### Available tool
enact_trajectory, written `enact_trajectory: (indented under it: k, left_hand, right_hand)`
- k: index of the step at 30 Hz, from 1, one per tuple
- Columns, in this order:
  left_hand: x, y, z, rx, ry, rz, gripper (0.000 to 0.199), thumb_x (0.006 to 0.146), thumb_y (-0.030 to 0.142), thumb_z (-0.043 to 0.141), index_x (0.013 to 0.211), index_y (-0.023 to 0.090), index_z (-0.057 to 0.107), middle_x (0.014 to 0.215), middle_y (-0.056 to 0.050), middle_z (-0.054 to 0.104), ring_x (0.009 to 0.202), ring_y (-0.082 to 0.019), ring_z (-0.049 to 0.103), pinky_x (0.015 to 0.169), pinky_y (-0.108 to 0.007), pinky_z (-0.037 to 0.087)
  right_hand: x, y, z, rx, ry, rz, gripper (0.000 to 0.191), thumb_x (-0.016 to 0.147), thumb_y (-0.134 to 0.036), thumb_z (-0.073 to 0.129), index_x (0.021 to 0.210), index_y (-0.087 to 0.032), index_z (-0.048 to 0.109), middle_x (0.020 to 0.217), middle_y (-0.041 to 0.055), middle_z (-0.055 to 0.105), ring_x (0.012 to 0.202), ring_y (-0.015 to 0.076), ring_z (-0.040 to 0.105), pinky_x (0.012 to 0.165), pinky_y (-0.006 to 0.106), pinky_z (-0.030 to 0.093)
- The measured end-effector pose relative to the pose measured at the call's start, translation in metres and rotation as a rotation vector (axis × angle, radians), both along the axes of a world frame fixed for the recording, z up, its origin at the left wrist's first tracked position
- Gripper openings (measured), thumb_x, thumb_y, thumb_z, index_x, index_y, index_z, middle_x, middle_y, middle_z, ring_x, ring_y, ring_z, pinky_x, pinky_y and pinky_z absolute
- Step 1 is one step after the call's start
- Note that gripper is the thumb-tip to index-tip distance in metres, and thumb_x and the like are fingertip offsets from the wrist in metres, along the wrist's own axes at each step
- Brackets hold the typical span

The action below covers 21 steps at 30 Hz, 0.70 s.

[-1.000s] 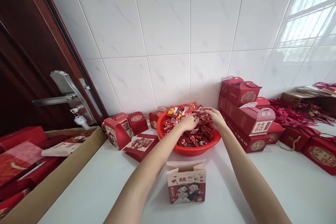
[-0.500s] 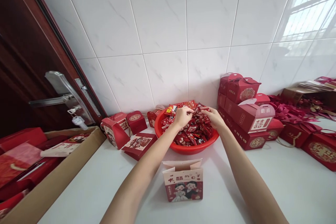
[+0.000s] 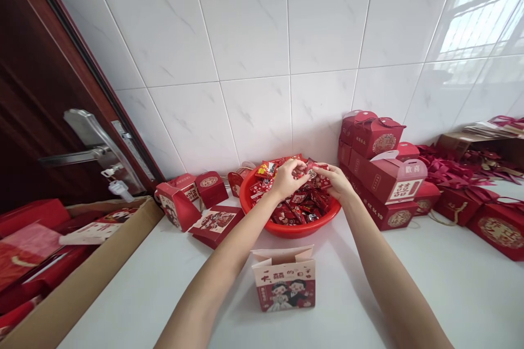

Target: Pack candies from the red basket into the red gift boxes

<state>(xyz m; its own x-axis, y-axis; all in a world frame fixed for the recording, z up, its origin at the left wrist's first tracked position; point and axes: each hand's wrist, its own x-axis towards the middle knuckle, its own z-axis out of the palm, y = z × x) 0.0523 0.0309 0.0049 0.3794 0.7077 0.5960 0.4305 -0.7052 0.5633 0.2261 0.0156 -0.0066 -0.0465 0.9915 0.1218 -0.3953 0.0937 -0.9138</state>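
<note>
A red plastic basin [image 3: 295, 230] against the wall holds a heap of small red-wrapped candies [image 3: 292, 212]. Over the heap, my right hand [image 3: 336, 181] pinches a red candy packet [image 3: 312, 173] with a pale print. My left hand [image 3: 286, 179] meets the same packet from the other side, fingers and thumb curled at its edge. Part of the grip is hidden by the fingers. Between my forearms, in front of the basin, a red and cream gift box [image 3: 284, 289] with a cartoon couple stands upright, its top open.
Stacked red gift boxes [image 3: 379, 180] stand right of the basin, with a pile of ribbons [image 3: 444, 174] beyond. Left are a flattened-looking red box [image 3: 216, 223] and small boxes [image 3: 212, 188]. A cardboard carton [image 3: 102, 262] full of red packaging lies by the door handle [image 3: 94, 147].
My hands have turned slightly and the candy packet between them now shows its printed face more clearly. The view has shifted a little; the gift box stands where it was.
</note>
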Motion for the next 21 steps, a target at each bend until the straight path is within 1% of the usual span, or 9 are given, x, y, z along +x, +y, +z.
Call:
enact_trajectory:
  k: [2,6,9,11,14,15,17,19,21]
  left_hand:
    - [-0.003,0.001,0.001,-0.036,-0.004,0.021,0.022,0.082,0.025,0.072,0.102,0.016,0.069,0.106,-0.009,0.074,0.093,-0.020,0.069,0.084,-0.030,0.055]
    - [-0.006,0.000,0.004,-0.099,0.067,-0.021,0.019,0.088,0.033,0.066,0.088,0.015,0.072,0.089,-0.006,0.076,0.083,-0.020,0.069,0.080,-0.029,0.053]
    - [-0.006,-0.002,0.006,-0.134,0.145,-0.051,0.023,0.091,0.035,0.062,0.088,0.015,0.074,0.091,-0.006,0.077,0.085,-0.020,0.068,0.082,-0.029,0.052]
    - [-0.008,-0.002,0.005,-0.170,0.222,-0.073,0.020,0.086,0.034,0.067,0.088,0.015,0.075,0.092,-0.005,0.077,0.086,-0.020,0.068,0.081,-0.028,0.051]
    - [-0.014,0.001,0.003,-0.241,0.368,-0.091,0.017,0.069,0.029,0.081,0.079,0.016,0.076,0.082,-0.003,0.076,0.076,-0.020,0.067,0.072,-0.027,0.051]
    - [-0.016,0.003,0.002,-0.263,0.412,-0.086,0.016,0.065,0.027,0.083,0.076,0.016,0.076,0.077,-0.003,0.075,0.073,-0.020,0.067,0.069,-0.027,0.050]
    - [-0.018,0.005,0.000,-0.294,0.473,-0.060,0.014,0.065,0.026,0.081,0.074,0.017,0.077,0.072,-0.002,0.074,0.070,-0.020,0.067,0.066,-0.026,0.049]
    - [-0.020,0.007,0.000,-0.302,0.498,-0.007,0.012,0.070,0.026,0.077,0.078,0.017,0.078,0.072,-0.002,0.075,0.073,-0.021,0.068,0.069,-0.027,0.050]
    - [-0.020,0.008,0.001,-0.298,0.500,0.063,0.014,0.074,0.025,0.074,0.084,0.016,0.079,0.076,-0.003,0.076,0.079,-0.023,0.069,0.074,-0.028,0.051]
  right_hand:
    - [-0.001,-0.002,0.002,0.000,0.019,0.003,0.045,0.048,-0.037,0.094,0.080,-0.018,0.069,0.063,-0.0036,0.066,0.051,0.0088,0.054,0.050,0.023,0.044]
    - [-0.005,-0.002,0.002,0.000,0.056,0.016,0.042,0.048,-0.036,0.095,0.077,-0.018,0.069,0.066,-0.0018,0.068,0.054,0.0109,0.057,0.053,0.025,0.047]
    - [-0.005,0.002,0.000,-0.004,0.104,0.012,0.040,0.052,-0.033,0.094,0.080,-0.019,0.069,0.071,-0.0002,0.071,0.065,0.0156,0.065,0.062,0.028,0.054]
    - [-0.003,0.006,-0.001,-0.011,0.149,-0.005,0.036,0.057,-0.032,0.092,0.082,-0.021,0.068,0.075,-0.0004,0.072,0.075,0.0185,0.069,0.070,0.030,0.058]
    - [-0.001,0.009,-0.001,-0.039,0.212,-0.009,0.028,0.066,-0.029,0.087,0.082,-0.024,0.065,0.076,-0.0011,0.073,0.081,0.0202,0.072,0.072,0.032,0.061]
    - [0.000,0.008,-0.001,-0.050,0.229,0.000,0.024,0.069,-0.028,0.085,0.081,-0.025,0.064,0.076,-0.0006,0.073,0.082,0.0210,0.072,0.071,0.034,0.062]
    - [-0.001,0.007,0.000,-0.070,0.258,0.022,0.019,0.074,-0.027,0.081,0.082,-0.024,0.065,0.078,0.0009,0.074,0.083,0.0224,0.073,0.070,0.036,0.063]
    - [-0.001,0.006,0.001,-0.089,0.282,0.039,0.013,0.079,-0.025,0.077,0.083,-0.023,0.065,0.079,0.0022,0.075,0.082,0.0220,0.073,0.070,0.035,0.064]
    - [-0.002,0.005,0.002,-0.112,0.303,0.049,0.008,0.083,-0.022,0.073,0.083,-0.022,0.065,0.079,0.0025,0.075,0.077,0.0188,0.073,0.068,0.031,0.063]
